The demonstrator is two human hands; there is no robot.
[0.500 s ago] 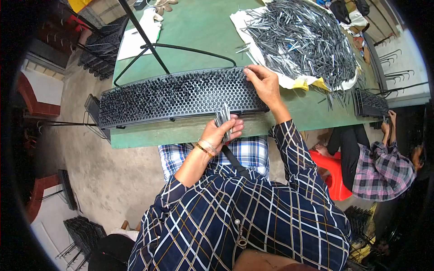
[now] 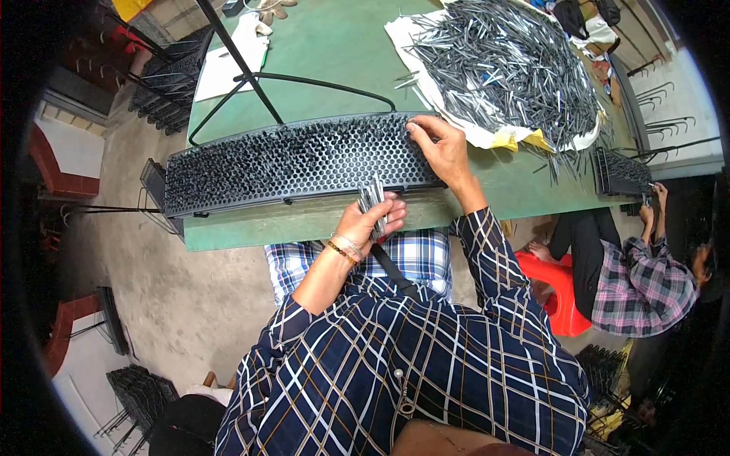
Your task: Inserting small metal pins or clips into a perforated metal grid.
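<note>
A long black perforated panel [image 2: 357, 160] lies tilted along the near edge of the green table. Its left part bristles with dark upright pieces, while many holes toward the right look bare. Just below its front edge, my left hand [image 2: 363, 220] is closed around a bundle of thin grey strips [image 2: 374, 196] whose ends stick up. My right hand [image 2: 446, 150] is at the panel's right end, thumb and forefinger pinched together over the holes. Whatever is between those fingertips is too small to make out.
A heap of grey strips [image 2: 502, 72] lies on a white cloth at the far right. Black rods [image 2: 251, 74] rise behind the panel. Paper [image 2: 232, 72] and a white glove [image 2: 249, 30] lie far left. At right, a co-worker [image 2: 639, 289] sits at another panel [image 2: 622, 173].
My right hand has shifted slightly left and nearer over the panel's right end. My left hand keeps its bundle of strips in almost the same place.
</note>
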